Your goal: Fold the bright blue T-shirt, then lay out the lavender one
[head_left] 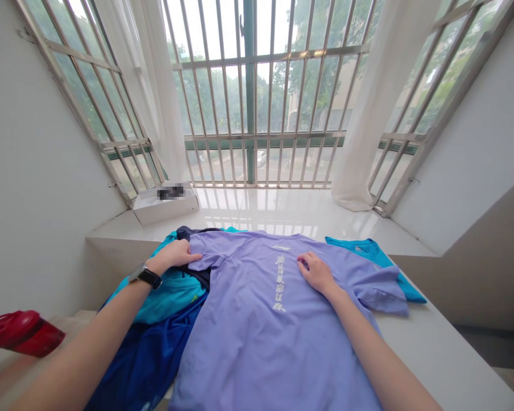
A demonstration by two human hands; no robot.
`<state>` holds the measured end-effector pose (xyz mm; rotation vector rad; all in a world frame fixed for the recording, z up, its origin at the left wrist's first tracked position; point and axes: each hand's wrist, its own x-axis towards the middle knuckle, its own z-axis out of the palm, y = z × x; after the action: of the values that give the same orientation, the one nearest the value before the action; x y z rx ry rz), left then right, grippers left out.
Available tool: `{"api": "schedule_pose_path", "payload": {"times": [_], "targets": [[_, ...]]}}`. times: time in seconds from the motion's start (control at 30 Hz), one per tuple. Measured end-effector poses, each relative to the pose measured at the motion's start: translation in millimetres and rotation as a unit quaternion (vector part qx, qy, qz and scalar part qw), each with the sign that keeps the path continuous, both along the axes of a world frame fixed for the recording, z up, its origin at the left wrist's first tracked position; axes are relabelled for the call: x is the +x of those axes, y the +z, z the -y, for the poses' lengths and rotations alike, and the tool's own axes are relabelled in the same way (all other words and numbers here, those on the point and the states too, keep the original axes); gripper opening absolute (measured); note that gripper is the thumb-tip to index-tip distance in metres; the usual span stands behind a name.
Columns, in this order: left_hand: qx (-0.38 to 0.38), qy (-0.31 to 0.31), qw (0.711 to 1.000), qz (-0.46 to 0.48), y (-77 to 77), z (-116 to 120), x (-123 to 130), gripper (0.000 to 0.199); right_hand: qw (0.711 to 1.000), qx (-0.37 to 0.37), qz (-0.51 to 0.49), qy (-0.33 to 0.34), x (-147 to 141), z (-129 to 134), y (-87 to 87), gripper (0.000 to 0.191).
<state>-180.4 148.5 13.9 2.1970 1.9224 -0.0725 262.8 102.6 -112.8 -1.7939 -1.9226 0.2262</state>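
A lavender T-shirt (248, 337) with white lettering down its chest lies spread out in front of me, its neckline toward the window. My left hand (175, 255), with a black-strapped watch on the wrist, pinches the edge of the shirt's left sleeve. On the chest beside the lettering rests my right hand (317, 273), fingers curled; whether fabric is caught in them I cannot make out. Teal, navy and blue clothes (154, 337) lie heaped under and left of the shirt. A folded blue garment (368, 248) sits partly beneath the right sleeve.
Behind the clothes runs a glossy white window ledge (261, 208). An open white box (167, 211) stands on it at the left. A red shaker bottle (23, 334) is at far left. White curtains (360, 142) hang before the barred window.
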Motion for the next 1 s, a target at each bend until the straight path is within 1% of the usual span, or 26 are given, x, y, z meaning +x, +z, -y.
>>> {"api": "schedule_pose_path", "payload": {"times": [0.07, 0.17, 0.3, 0.37, 0.43, 0.5, 0.57, 0.63, 0.67, 0.77, 0.8, 0.87, 0.9, 0.93, 1.0], "targets": [[0.018, -0.008, 1.0, 0.008, 1.5, 2.6, 0.3, 0.046, 1.0, 0.0, 0.0, 0.002, -0.1, 0.4, 0.3, 0.022], [0.007, 0.011, 1.0, 0.01, 7.7, 8.3, 1.5, 0.04, 1.0, 0.0, 0.0, 0.003, 0.1, 0.5, 0.3, 0.021], [0.009, 0.041, 0.999, -0.013, 17.5, 11.0, 0.2, 0.039, 1.0, 0.0, -0.001, 0.004, 0.5, 0.2, -0.3, 0.022], [0.025, 0.036, 0.999, 0.01, 19.0, 8.9, -2.5, 0.042, 1.0, 0.0, -0.001, 0.005, 0.6, 0.0, -0.5, 0.022], [0.046, 0.006, 0.996, 0.082, 17.2, 6.2, -4.9, 0.044, 1.0, -0.001, -0.002, 0.008, 0.8, -0.1, -0.7, 0.022], [0.044, -0.014, 0.981, 0.189, 13.7, 5.4, -5.6, 0.044, 1.0, -0.002, -0.004, 0.009, 1.0, -0.1, -0.9, 0.022], [0.007, 0.005, 0.96, 0.28, 10.9, 8.5, -4.5, 0.045, 1.0, -0.003, -0.006, 0.009, 1.4, 0.0, -1.1, 0.023], [-0.048, 0.031, 0.944, 0.325, 10.9, 15.3, -3.0, 0.048, 1.0, -0.002, -0.008, 0.009, 1.8, 0.1, -1.3, 0.023], [-0.075, 0.032, 0.94, 0.331, 12.1, 19.5, -2.6, 0.048, 1.0, -0.002, -0.009, 0.009, 2.0, 0.2, -1.5, 0.023], [-0.15, -0.01, 0.941, 0.303, 18.4, 29.0, -4.5, 0.049, 1.0, -0.002, -0.01, 0.012, 2.7, 0.0, -2.0, 0.023], [-0.168, -0.018, 0.944, 0.284, 20.2, 29.3, -6.0, 0.049, 1.0, -0.002, -0.011, 0.012, 2.7, 0.0, -2.1, 0.023], [-0.184, -0.008, 0.953, 0.243, 21.2, 23.3, -9.7, 0.05, 1.0, -0.002, -0.013, 0.011, 2.7, -0.1, -1.9, 0.023], [-0.17, 0.008, 0.96, 0.223, 20.2, 16.9, -11.6, 0.052, 1.0, -0.002, -0.013, 0.011, 2.5, -0.1, -1.7, 0.023], [-0.136, 0.028, 0.969, 0.205, 18.0, 8.7, -13.3, 0.053, 1.0, -0.002, -0.014, 0.011, 2.3, 0.0, -1.2, 0.023], [-0.017, 0.062, 0.984, 0.166, 11.1, -11.1, -15.7, 0.056, 1.0, -0.003, -0.014, 0.012, 1.7, 0.4, 0.2, 0.023]]}}
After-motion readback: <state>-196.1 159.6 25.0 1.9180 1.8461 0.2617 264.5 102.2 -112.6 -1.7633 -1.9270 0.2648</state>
